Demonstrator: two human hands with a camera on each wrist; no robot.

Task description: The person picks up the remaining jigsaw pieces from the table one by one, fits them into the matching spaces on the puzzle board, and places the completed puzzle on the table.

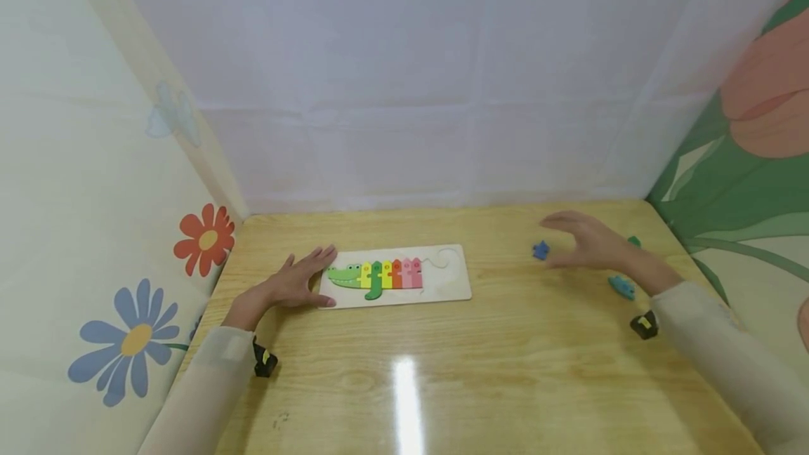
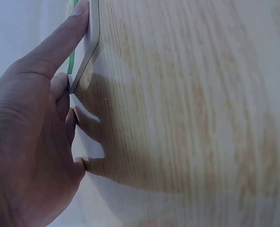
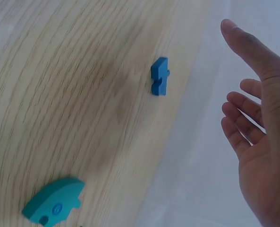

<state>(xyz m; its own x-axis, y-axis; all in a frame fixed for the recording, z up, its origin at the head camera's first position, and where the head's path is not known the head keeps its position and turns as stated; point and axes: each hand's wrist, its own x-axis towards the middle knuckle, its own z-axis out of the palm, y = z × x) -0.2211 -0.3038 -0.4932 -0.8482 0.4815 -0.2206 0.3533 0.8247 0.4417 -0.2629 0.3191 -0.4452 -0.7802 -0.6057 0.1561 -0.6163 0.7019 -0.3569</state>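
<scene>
The left hand (image 1: 297,283) spans the left end of the board (image 1: 451,290), thumb at its near corner, other fingers by its far one, all spread apart, seemingly to steady it on the surface (image 1: 505,371). A crocodile (image 1: 346,277) fills the board's left and middle; towards the right edge only a tail outline (image 1: 451,255) shows. Over the surface's right part, the right hand (image 1: 590,241) hangs with thumb and fingers wide apart, holding nothing, its pose perhaps that of a reach. The blue piece (image 1: 541,251) lies just off those fingertips on the board's side, untouched. The teal piece (image 1: 622,287) lies nearer the surface's right edge, the green piece (image 1: 635,241) nearer its far right corner, probably put there for easy reach.
</scene>
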